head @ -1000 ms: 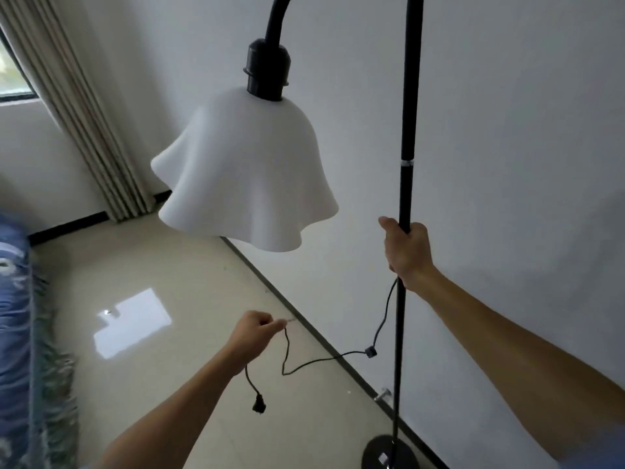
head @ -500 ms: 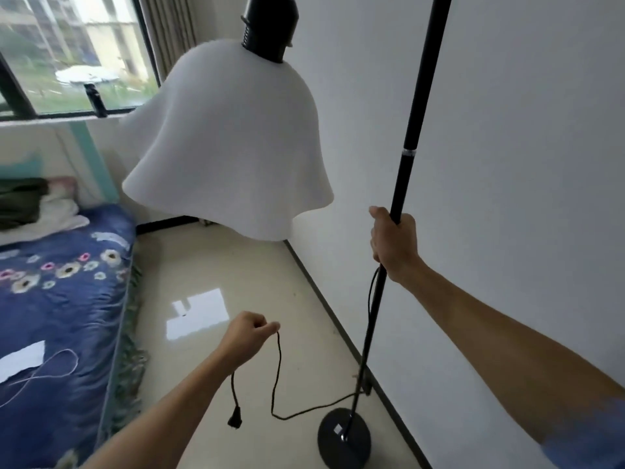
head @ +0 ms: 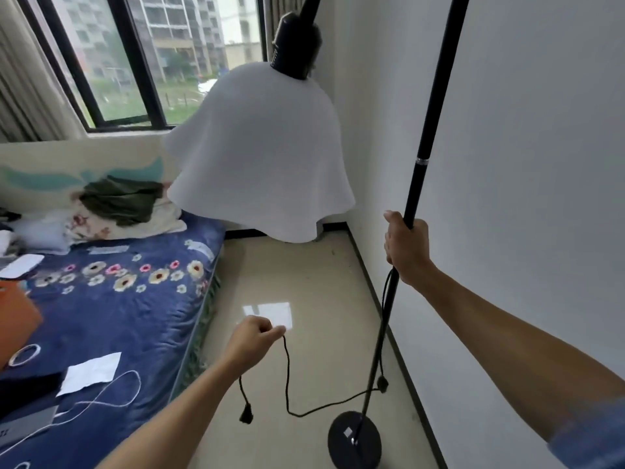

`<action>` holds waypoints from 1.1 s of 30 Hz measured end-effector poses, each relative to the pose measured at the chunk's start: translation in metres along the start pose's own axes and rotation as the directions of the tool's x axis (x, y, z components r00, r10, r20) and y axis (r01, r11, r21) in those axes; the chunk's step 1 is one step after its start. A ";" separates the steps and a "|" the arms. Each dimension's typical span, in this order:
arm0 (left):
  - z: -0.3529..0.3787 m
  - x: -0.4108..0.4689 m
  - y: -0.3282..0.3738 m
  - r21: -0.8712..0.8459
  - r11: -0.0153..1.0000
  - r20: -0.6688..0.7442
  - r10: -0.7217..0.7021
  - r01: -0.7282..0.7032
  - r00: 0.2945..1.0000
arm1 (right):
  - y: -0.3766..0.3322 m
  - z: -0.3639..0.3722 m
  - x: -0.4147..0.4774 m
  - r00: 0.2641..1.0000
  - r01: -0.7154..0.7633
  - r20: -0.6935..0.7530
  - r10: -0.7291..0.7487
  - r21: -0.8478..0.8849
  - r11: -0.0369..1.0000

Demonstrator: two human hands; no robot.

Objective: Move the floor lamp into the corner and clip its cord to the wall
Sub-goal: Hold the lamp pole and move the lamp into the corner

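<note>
Clearly the job is only partway: the lamp is being carried toward the corner beneath the window [head: 128, 62], and I see no clip on the wall [head: 524, 164], so the cord is not yet fastened. Left of the left hand [head: 252, 340] lies a bed [head: 111, 309] with a soft, flowered blue quilt. That hand's fingers [head: 275, 331] pinch the thin, limp black cord [head: 287, 374], its plug [head: 246, 415] dangling below. Above hangs a matte white shade [head: 260, 157] with a wavy hem. Further right, the right hand [head: 404, 247] has its fingers wrapped tightly around the slim, smooth black pole [head: 424, 137]; the round flat base [head: 354, 440] appears lifted off the glossy tiled floor [head: 304, 272].
</note>
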State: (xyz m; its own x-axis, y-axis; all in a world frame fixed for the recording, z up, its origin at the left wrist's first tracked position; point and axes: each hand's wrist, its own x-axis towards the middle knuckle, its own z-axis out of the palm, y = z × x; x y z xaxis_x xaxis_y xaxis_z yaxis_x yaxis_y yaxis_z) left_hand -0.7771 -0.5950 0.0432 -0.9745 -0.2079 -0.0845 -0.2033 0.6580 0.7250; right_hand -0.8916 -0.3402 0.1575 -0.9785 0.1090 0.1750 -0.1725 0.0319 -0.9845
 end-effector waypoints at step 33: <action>-0.103 0.786 0.032 0.042 0.999 -0.040 0.034 -0.033 0.999 | 0.120 0.272 0.703 0.997 -0.017 -0.082 0.017 -0.004 1.000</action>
State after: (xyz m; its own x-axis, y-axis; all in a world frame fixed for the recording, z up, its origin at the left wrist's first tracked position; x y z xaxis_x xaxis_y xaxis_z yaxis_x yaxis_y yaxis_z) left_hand -1.5394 -0.8119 0.0706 -0.9763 -0.2142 -0.0321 -0.1753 0.6942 0.6981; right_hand -1.6307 -0.5300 0.1588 -0.9688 0.1902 0.1590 -0.1554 0.0338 -0.9873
